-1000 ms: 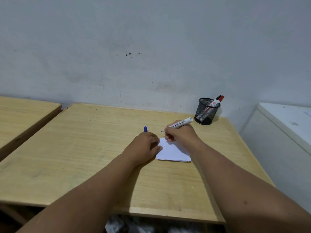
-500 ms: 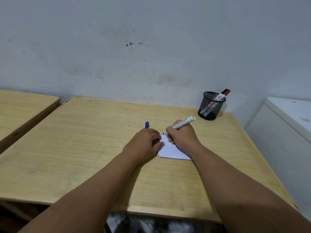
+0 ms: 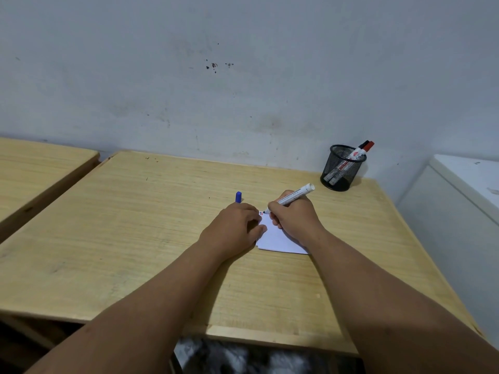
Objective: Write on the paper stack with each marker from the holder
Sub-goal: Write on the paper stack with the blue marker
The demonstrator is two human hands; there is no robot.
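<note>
A small white paper stack (image 3: 276, 238) lies on the wooden desk (image 3: 135, 225), partly hidden under both hands. My right hand (image 3: 293, 215) grips a white marker (image 3: 293, 197), whose tip touches the stack's far left corner beside small red and blue marks. My left hand (image 3: 233, 228) is closed around a blue cap (image 3: 238, 197) that sticks out beyond the fingers, and it rests on the stack's left edge. A black mesh holder (image 3: 341, 168) at the desk's far right holds two markers (image 3: 360, 152), with red and black caps.
A second wooden desk (image 3: 32, 168) stands to the left across a narrow gap. A white cabinet (image 3: 464, 190) stands to the right of the desk. A grey-white wall runs close behind the desk.
The marker's tip has come down from above the desk onto the stack's far corner. The view has shifted, so the holder sits further right.
</note>
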